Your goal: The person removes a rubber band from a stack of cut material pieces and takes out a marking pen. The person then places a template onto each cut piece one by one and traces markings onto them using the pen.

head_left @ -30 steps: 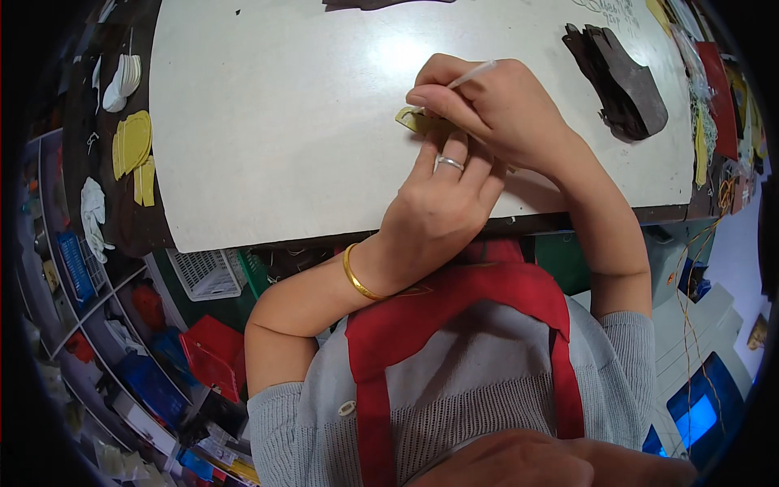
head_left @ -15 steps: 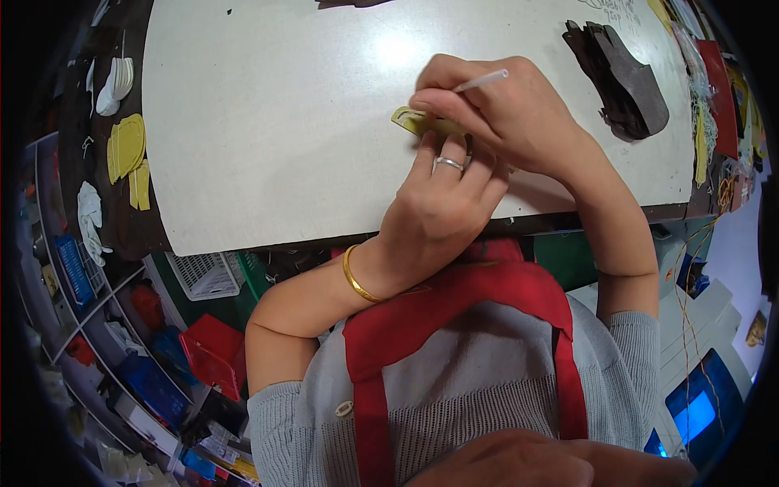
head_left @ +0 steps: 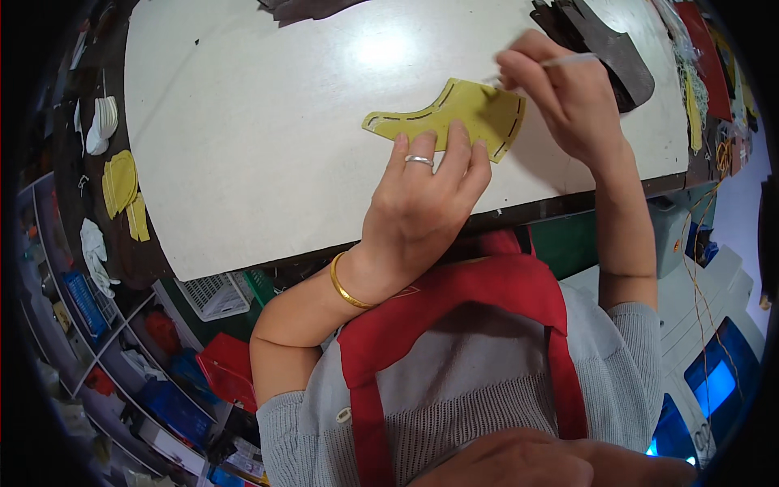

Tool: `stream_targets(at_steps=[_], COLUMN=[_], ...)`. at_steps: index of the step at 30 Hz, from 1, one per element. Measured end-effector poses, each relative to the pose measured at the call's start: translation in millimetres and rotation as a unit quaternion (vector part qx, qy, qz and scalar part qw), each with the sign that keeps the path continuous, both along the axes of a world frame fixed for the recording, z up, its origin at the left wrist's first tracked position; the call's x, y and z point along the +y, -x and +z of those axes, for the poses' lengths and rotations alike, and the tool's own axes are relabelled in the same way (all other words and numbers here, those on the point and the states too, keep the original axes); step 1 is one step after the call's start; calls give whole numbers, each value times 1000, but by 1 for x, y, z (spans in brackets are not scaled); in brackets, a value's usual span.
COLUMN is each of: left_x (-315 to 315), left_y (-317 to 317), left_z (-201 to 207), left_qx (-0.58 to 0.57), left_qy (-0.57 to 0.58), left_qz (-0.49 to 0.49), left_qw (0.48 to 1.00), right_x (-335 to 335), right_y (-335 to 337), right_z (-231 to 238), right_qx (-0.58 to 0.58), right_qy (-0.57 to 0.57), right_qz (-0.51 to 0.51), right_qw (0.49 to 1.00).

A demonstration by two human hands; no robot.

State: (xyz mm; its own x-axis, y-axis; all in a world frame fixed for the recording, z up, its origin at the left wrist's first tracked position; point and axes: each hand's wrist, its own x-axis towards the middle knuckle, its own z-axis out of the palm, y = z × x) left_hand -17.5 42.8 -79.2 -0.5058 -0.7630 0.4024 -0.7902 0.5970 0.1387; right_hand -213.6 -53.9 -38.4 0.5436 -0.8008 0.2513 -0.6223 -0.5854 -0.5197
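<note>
A flat yellow-green pattern piece (head_left: 454,114) with dark slot marks along its edge lies on the white table (head_left: 260,130). My left hand (head_left: 422,203), with a ring and a gold bangle, presses its fingertips on the piece's near edge. My right hand (head_left: 568,97) holds a thin white pen (head_left: 568,59) with its tip at the piece's upper right corner.
Dark leather pieces (head_left: 608,49) lie at the table's far right. Yellow cut pieces (head_left: 122,183) and white ones (head_left: 101,122) sit on the dark surface to the left. Below the table edge are a white basket (head_left: 215,294) and a red bin (head_left: 227,369).
My right hand has shifted right, off the pattern piece, which now shows almost whole. My left hand has stayed pressing on it.
</note>
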Motion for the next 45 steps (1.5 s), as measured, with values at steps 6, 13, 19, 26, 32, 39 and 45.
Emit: stream_targets(at_steps=[6,13,19,26,32,39,45], left_x=[-1,-5,-9,-45,-125,6,25], left_y=[3,5,3,-8,-44,-8,-10], left_z=[2,2,6,14,-3,12,8], left_qx=[-12,-22,-44,25,-15,39,81], left_qy=[-3,2,26,49,16,-108,-73], left_qz=[14,19,15,-30,128,-10,-16], left_qw=[1000,1000,999,998,992,993,994], right_x=[24,78,1,20,-5,26,21], right_y=[31,-3,3,49,160,61,5], right_z=[-20,-2,-22,6,18,2,-21], right_qx=[43,53,23,-111,-40,-199,-115], right_qy=[75,2,22,-137,-27,-142,-196], right_qz=[-122,-70,-93,-138,-421,-191,-88], right_qw=[989,996,995,975,906,951,970])
